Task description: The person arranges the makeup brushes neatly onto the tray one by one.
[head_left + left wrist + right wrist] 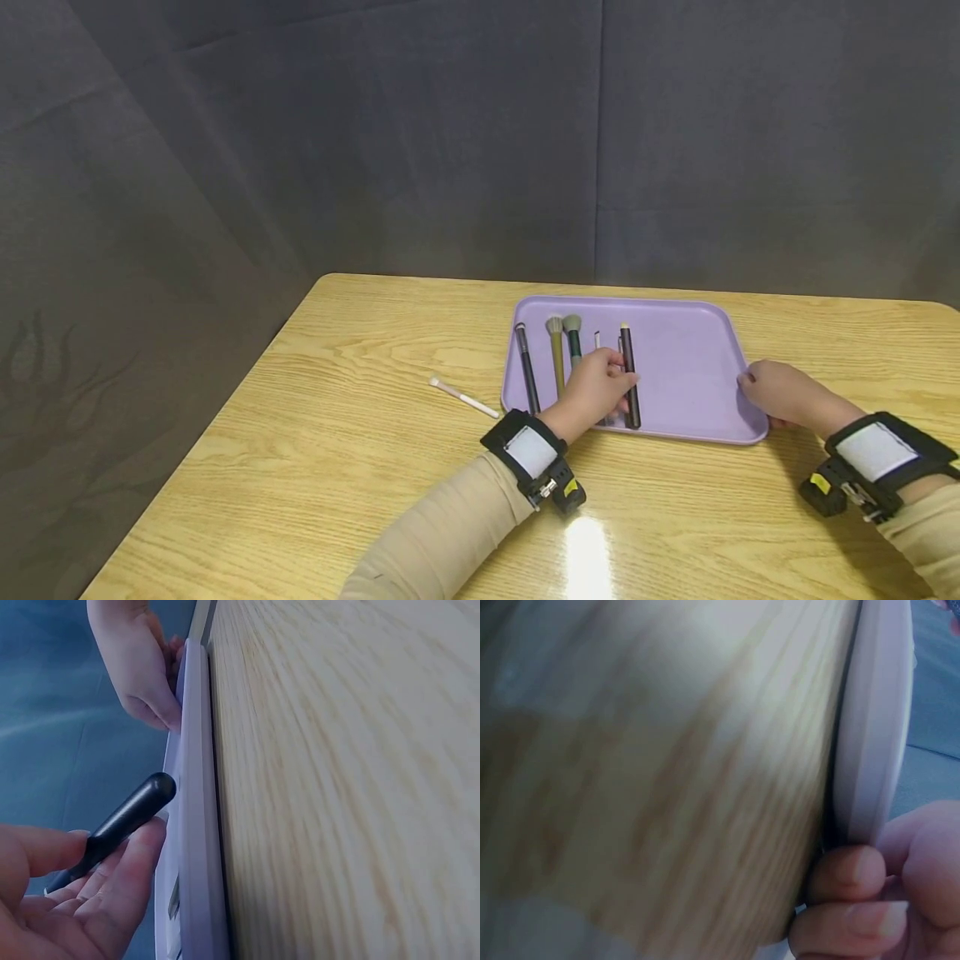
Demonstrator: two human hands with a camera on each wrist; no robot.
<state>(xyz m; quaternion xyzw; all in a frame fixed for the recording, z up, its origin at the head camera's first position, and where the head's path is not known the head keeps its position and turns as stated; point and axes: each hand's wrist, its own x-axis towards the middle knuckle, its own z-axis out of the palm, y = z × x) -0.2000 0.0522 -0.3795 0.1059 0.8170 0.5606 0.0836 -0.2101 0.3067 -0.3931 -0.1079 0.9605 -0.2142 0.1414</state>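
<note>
In the head view, my left hand [597, 385] is over the lilac tray [690, 367], pinching a slim black makeup brush [631, 387] with a pale yellow tip between thumb and fingers. The rounded black end of that brush [139, 810] sticks out of the left hand [90, 892] in the left wrist view. My right hand [783, 392] grips the tray's right rim, thumb on top and fingers curled underneath; the right wrist view shows these fingers [851, 874] at the tray edge [874, 735]. Left of the pinched brush, slender brushes are partly hidden by the left hand.
On the tray's left side lie a black brush [527, 371], an olive-handled brush [557, 354] and a dark green brush [573, 337], roughly side by side. A small white-handled brush [465, 398] rests on the wooden table [360, 350] left of the tray. A dark curtain [480, 150] hangs behind.
</note>
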